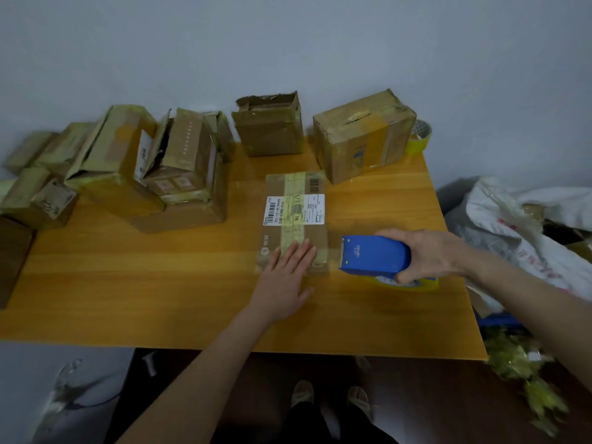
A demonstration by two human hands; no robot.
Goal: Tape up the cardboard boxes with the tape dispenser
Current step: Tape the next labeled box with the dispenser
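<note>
Head view. Labelled box [293, 219] lay flat on the table [128, 283]; taken as the reference for all positions below.

- Left hand [285, 277]: on the near end of the labelled box, palm down, fingers straight and close together, pressing on the top face. Nothing was pinched.
- Right hand [429, 254]: just right of the labelled box, fingers and thumb wrapped round the blue tape dispenser [374, 254]. The dispenser's blade end faced the box's near right edge, close to it but apart.
- A faint clear tape strip [333, 255] seemed to bridge box and dispenser; too pale to be sure.
- An older yellowish band already ran lengthwise over the labelled box.
- Other boxes: a stacked heap [153, 174] left of and behind the labelled box, an open-topped box [269, 129] directly behind it, a large taped box [362, 139] behind and to its right.
- A spare roll [419, 136] sat behind the labelled box, far right, beside the large box.

Judgement: step in hand was a crosswise strip over the near end of the labelled box, at or near its finish on the right side. Next move probably calls for keeping the box pinned with the left hand, then tilting the dispenser to cut the tape against the blade and smoothing the tail down the side. Several boxes looked unsealed, so the task was early.
</note>
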